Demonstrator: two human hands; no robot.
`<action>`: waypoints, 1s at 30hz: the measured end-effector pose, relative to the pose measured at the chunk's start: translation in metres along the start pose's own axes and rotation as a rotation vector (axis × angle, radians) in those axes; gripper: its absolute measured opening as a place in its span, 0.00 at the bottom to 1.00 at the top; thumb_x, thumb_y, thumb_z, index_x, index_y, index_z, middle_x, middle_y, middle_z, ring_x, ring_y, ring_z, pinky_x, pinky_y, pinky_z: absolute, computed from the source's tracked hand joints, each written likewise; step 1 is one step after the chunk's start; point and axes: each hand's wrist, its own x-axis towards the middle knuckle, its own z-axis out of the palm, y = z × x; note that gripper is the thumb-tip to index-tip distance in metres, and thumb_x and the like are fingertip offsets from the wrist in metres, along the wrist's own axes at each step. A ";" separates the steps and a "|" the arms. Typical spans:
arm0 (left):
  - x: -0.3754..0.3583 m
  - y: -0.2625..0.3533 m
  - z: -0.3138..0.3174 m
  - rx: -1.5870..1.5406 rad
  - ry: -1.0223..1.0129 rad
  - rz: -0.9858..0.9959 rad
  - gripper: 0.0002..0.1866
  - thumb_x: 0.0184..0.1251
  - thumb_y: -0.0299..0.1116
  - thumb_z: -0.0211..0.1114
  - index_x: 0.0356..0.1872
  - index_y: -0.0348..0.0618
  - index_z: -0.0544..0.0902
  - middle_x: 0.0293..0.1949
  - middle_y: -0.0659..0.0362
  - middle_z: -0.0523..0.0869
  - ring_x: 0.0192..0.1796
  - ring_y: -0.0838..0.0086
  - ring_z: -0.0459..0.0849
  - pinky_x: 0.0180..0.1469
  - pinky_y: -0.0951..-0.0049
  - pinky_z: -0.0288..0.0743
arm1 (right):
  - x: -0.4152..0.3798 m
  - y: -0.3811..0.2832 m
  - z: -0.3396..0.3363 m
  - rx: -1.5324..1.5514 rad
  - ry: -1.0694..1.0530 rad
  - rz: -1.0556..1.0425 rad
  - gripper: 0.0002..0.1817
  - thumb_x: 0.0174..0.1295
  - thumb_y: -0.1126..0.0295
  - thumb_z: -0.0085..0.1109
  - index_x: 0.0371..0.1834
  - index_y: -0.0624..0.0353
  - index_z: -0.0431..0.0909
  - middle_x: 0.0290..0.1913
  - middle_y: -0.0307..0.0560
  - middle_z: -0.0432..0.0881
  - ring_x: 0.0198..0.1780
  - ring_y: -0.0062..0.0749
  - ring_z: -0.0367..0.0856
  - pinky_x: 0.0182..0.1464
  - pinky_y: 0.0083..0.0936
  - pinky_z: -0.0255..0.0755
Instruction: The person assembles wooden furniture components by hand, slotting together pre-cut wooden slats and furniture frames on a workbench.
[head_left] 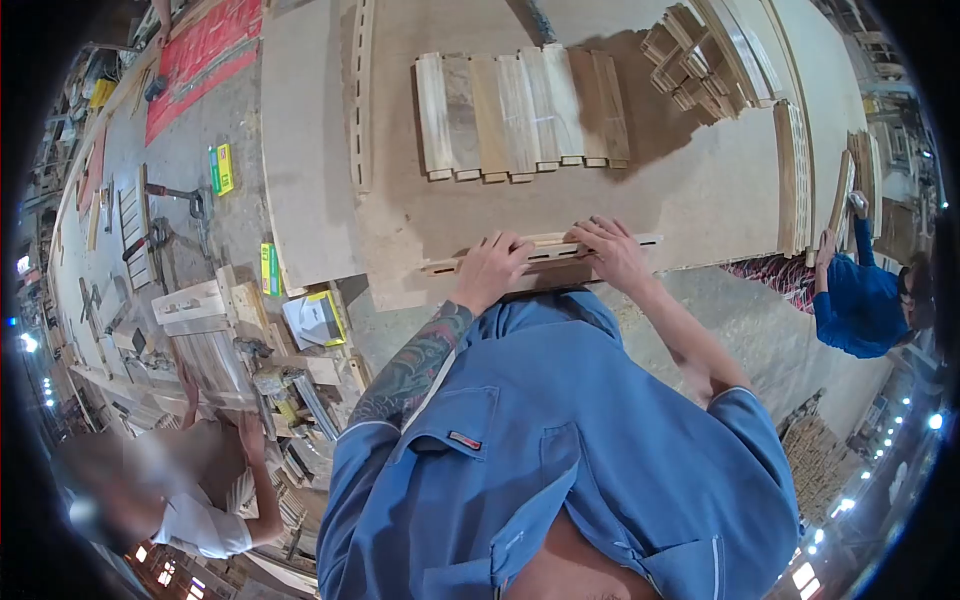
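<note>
With left hand [492, 266] and right hand [612, 250] apart, fingers curled onto the slotted strips [560, 250], press evenly beside the bench edge [400, 299].

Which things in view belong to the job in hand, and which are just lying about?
Likely the job:
- slotted wooden strips, touched by the left hand and right hand
- row of wooden slats
- stacked wooden pieces

Apparently just lying about:
- red sheet
- green-and-yellow boxes

Slotted wooden strips [556, 254] are sitting up front on the flat wooden table [700, 200], rectangular wooden slats [515, 112] lying behind 'em, stacked wooden sticks [690, 65] off right.
</note>
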 end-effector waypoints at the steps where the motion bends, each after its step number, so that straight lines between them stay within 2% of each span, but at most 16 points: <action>1: -0.002 0.001 0.000 0.035 0.017 0.006 0.20 0.59 0.41 0.71 0.53 0.54 0.84 0.46 0.61 0.80 0.52 0.66 0.79 0.49 0.62 0.76 | 0.000 0.004 0.002 0.005 0.003 0.003 0.31 0.52 0.70 0.68 0.63 0.49 0.76 0.68 0.41 0.75 0.70 0.46 0.70 0.75 0.48 0.58; 3: 0.006 0.004 -0.006 0.078 0.026 0.010 0.21 0.58 0.43 0.72 0.53 0.55 0.85 0.47 0.59 0.80 0.52 0.64 0.79 0.50 0.62 0.76 | -0.002 0.009 0.011 -0.004 0.113 -0.053 0.33 0.51 0.68 0.70 0.65 0.48 0.73 0.67 0.42 0.73 0.69 0.46 0.69 0.72 0.48 0.60; 5: 0.022 0.011 -0.026 -0.028 0.112 0.020 0.27 0.55 0.49 0.73 0.57 0.53 0.82 0.48 0.54 0.79 0.54 0.60 0.78 0.53 0.59 0.74 | 0.002 0.001 -0.007 0.063 0.078 -0.031 0.34 0.52 0.67 0.70 0.66 0.50 0.73 0.67 0.43 0.73 0.69 0.46 0.68 0.72 0.49 0.60; 7: 0.067 -0.011 -0.042 0.071 0.156 0.009 0.29 0.59 0.49 0.70 0.60 0.49 0.80 0.49 0.50 0.79 0.54 0.55 0.78 0.56 0.55 0.73 | 0.007 0.004 -0.013 0.183 0.092 -0.021 0.35 0.53 0.66 0.70 0.68 0.54 0.71 0.66 0.48 0.74 0.69 0.48 0.69 0.71 0.49 0.61; 10: 0.165 -0.077 -0.080 0.269 0.162 -0.240 0.22 0.66 0.38 0.62 0.60 0.45 0.78 0.54 0.47 0.78 0.57 0.51 0.77 0.57 0.51 0.74 | 0.029 0.015 -0.023 0.308 0.112 -0.041 0.33 0.54 0.65 0.70 0.66 0.55 0.73 0.62 0.50 0.78 0.66 0.50 0.72 0.69 0.45 0.65; 11: 0.192 -0.097 -0.097 0.267 0.240 -0.223 0.21 0.66 0.38 0.61 0.59 0.46 0.79 0.55 0.47 0.78 0.58 0.50 0.77 0.57 0.51 0.74 | 0.039 0.018 -0.026 0.322 0.102 -0.052 0.33 0.54 0.65 0.70 0.66 0.55 0.73 0.62 0.50 0.78 0.66 0.50 0.72 0.69 0.45 0.65; 13: 0.239 -0.124 -0.123 0.339 0.225 -0.407 0.18 0.68 0.37 0.59 0.57 0.48 0.80 0.55 0.48 0.78 0.59 0.51 0.77 0.57 0.52 0.75 | 0.065 0.025 -0.033 0.380 0.139 -0.077 0.28 0.55 0.66 0.70 0.61 0.56 0.77 0.56 0.51 0.82 0.61 0.51 0.77 0.63 0.42 0.71; 14: 0.249 -0.136 -0.128 0.347 0.217 -0.414 0.18 0.68 0.37 0.59 0.57 0.48 0.80 0.55 0.48 0.78 0.59 0.51 0.77 0.57 0.52 0.75 | 0.076 0.028 -0.040 0.393 0.135 -0.080 0.28 0.55 0.66 0.70 0.61 0.56 0.77 0.56 0.51 0.82 0.61 0.51 0.77 0.63 0.42 0.71; 17: 0.244 -0.155 -0.125 0.348 0.135 -0.402 0.19 0.63 0.37 0.61 0.55 0.48 0.83 0.54 0.50 0.78 0.57 0.53 0.75 0.57 0.53 0.72 | 0.095 0.034 -0.062 0.451 0.218 -0.046 0.20 0.58 0.70 0.67 0.55 0.56 0.81 0.50 0.50 0.85 0.52 0.48 0.81 0.55 0.39 0.75; 19: 0.221 -0.152 -0.116 0.412 0.208 -0.310 0.15 0.61 0.35 0.61 0.48 0.47 0.85 0.53 0.51 0.78 0.56 0.54 0.75 0.57 0.52 0.71 | 0.097 0.041 -0.067 0.482 0.196 0.000 0.20 0.58 0.70 0.67 0.56 0.56 0.81 0.49 0.50 0.85 0.51 0.48 0.81 0.54 0.39 0.75; 20: 0.209 -0.147 -0.110 0.415 0.207 -0.317 0.15 0.61 0.35 0.61 0.48 0.47 0.85 0.53 0.51 0.78 0.56 0.54 0.75 0.57 0.52 0.71 | 0.099 0.046 -0.067 0.493 0.192 0.036 0.20 0.58 0.70 0.67 0.56 0.56 0.81 0.48 0.50 0.85 0.49 0.47 0.81 0.53 0.39 0.75; 23: 0.152 -0.115 -0.090 0.387 0.270 -0.200 0.10 0.58 0.34 0.62 0.41 0.50 0.85 0.50 0.53 0.78 0.54 0.56 0.76 0.57 0.53 0.69 | 0.097 0.047 -0.055 0.463 0.202 0.030 0.20 0.60 0.69 0.66 0.56 0.56 0.81 0.46 0.50 0.85 0.49 0.47 0.80 0.52 0.39 0.75; 26: 0.137 -0.098 -0.103 0.314 0.323 -0.335 0.12 0.59 0.33 0.63 0.44 0.49 0.84 0.54 0.54 0.78 0.57 0.56 0.75 0.58 0.53 0.70 | 0.100 0.029 -0.047 0.428 0.242 -0.016 0.21 0.60 0.67 0.66 0.57 0.55 0.80 0.48 0.51 0.85 0.50 0.46 0.81 0.52 0.37 0.76; 27: 0.137 -0.092 -0.115 0.405 0.362 -0.245 0.11 0.62 0.34 0.64 0.45 0.48 0.83 0.49 0.55 0.82 0.52 0.60 0.81 0.53 0.59 0.74 | 0.103 0.017 -0.044 0.515 0.180 0.015 0.22 0.60 0.66 0.67 0.58 0.56 0.80 0.49 0.51 0.85 0.50 0.47 0.82 0.52 0.37 0.77; 28: 0.135 -0.084 -0.124 0.406 0.376 -0.247 0.11 0.62 0.34 0.64 0.45 0.48 0.83 0.49 0.55 0.82 0.52 0.60 0.81 0.53 0.59 0.74 | 0.105 0.003 -0.040 0.601 0.114 0.045 0.23 0.60 0.64 0.68 0.58 0.56 0.79 0.50 0.51 0.85 0.50 0.47 0.83 0.53 0.38 0.77; 30: 0.129 -0.064 -0.139 -0.212 0.213 -0.362 0.10 0.68 0.36 0.65 0.46 0.46 0.83 0.41 0.57 0.87 0.42 0.70 0.86 0.44 0.69 0.76 | 0.118 -0.029 -0.029 0.744 -0.027 0.086 0.26 0.59 0.60 0.71 0.58 0.59 0.79 0.47 0.51 0.87 0.44 0.37 0.85 0.47 0.33 0.78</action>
